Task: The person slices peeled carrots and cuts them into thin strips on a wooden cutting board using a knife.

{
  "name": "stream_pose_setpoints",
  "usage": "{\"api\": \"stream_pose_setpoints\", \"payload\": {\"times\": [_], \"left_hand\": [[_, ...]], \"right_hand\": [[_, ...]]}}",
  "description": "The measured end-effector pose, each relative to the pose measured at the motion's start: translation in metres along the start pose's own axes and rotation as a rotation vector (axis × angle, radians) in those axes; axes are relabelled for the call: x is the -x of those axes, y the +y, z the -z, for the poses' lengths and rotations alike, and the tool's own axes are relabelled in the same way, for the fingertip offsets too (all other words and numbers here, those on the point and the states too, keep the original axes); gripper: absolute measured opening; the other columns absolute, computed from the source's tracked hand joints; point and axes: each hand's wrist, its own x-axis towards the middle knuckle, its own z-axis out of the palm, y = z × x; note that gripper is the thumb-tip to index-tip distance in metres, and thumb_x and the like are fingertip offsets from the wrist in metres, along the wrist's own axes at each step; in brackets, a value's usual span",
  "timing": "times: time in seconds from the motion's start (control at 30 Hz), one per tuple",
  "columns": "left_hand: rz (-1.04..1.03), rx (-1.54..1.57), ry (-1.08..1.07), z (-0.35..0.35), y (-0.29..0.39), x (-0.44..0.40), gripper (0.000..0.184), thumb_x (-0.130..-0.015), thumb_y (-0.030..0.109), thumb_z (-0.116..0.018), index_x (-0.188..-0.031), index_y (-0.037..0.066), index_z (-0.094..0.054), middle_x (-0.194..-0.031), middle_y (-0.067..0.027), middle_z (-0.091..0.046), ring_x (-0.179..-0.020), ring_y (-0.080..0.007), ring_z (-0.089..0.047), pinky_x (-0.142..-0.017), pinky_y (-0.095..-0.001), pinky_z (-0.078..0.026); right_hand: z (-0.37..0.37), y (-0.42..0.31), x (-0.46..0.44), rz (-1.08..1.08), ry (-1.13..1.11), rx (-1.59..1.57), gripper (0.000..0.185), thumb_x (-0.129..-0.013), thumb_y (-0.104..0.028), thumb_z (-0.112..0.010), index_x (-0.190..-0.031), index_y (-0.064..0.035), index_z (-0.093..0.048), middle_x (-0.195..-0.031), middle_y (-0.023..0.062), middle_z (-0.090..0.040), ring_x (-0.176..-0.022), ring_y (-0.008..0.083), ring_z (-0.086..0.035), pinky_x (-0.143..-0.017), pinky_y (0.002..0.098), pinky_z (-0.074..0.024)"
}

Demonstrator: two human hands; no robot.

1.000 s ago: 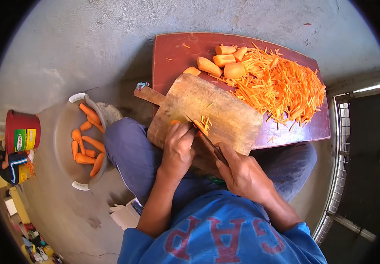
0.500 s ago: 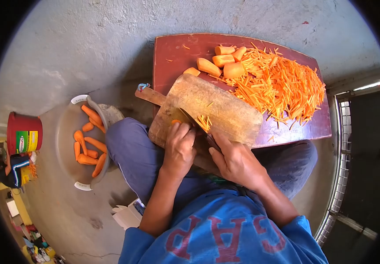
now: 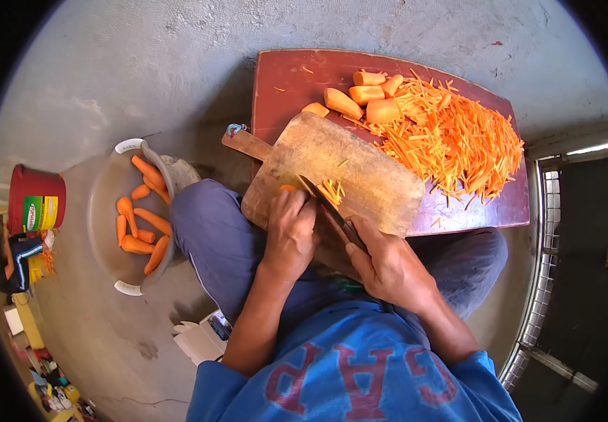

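My right hand point(image 3: 392, 266) is wrapped round the handle of a knife point(image 3: 323, 202), its dark blade slanting over the wooden cutting board point(image 3: 367, 169). My left hand point(image 3: 290, 235) is closed, fingertips curled down on the board just left of the blade. Under those fingers a bit of carrot point(image 3: 288, 188) peeks out, mostly hidden. Thin carrot strips point(image 3: 331, 191) lie right of the blade. The board rests partly on my lap and partly against a dark red table point(image 3: 286, 81), which bears a heap of carrot strips point(image 3: 462, 141) and several carrot chunks point(image 3: 366, 94).
On the floor at left stands a grey basin point(image 3: 100, 232) with several peeled carrots point(image 3: 136, 245). Beyond it are a red bucket point(image 3: 19, 200) and another person's sleeve point(image 3: 26, 257). An opened white box point(image 3: 202, 342) lies beside my leg. A grey wall point(image 3: 149, 63) runs behind the table.
The knife has shifted slightly up and its blade shows more of its length, with my right hand turned a little. My left hand stays on the carrot. The whole view has shifted slightly.
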Motion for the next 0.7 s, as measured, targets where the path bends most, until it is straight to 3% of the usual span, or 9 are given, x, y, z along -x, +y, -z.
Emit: {"api": "stream_pose_setpoints", "payload": {"times": [0.27,0.47,0.7], "left_hand": [[0.006,-0.067,0.019,-0.003,0.001,0.004,0.042,-0.076,-0.007,-0.077,-0.118,-0.008,-0.075,-0.114,-0.0188,-0.062,-0.109,-0.0432,-0.060,-0.096,-0.0553,-0.051],[0.007,-0.095,0.003,-0.003,0.002,0.004,0.044,-0.076,-0.005,-0.078,-0.120,-0.009,-0.074,-0.115,-0.0200,-0.061,-0.110,-0.0435,-0.060,-0.097,-0.0556,-0.050],[0.004,-0.086,0.018,-0.001,0.006,0.006,0.042,-0.075,-0.005,-0.078,-0.116,-0.009,-0.075,-0.115,-0.0218,-0.062,-0.109,-0.0447,-0.060,-0.096,-0.0564,-0.051]], "right_hand": [[0.004,-0.007,-0.002,-0.072,-0.059,-0.014,0.039,-0.111,-0.011,-0.070,-0.144,0.0035,-0.055,-0.106,0.0389,-0.075,-0.099,0.0612,-0.074,-0.083,0.0640,-0.0595],[-0.012,0.014,-0.008,0.055,0.008,0.030,0.038,-0.110,-0.010,-0.070,-0.142,0.0037,-0.054,-0.106,0.0388,-0.075,-0.100,0.0614,-0.073,-0.082,0.0643,-0.0586],[-0.009,0.007,0.006,-0.061,-0.010,-0.028,0.038,-0.110,-0.010,-0.070,-0.144,0.0042,-0.062,-0.106,0.0376,-0.074,-0.103,0.0604,-0.073,-0.088,0.0603,-0.0576]]}}
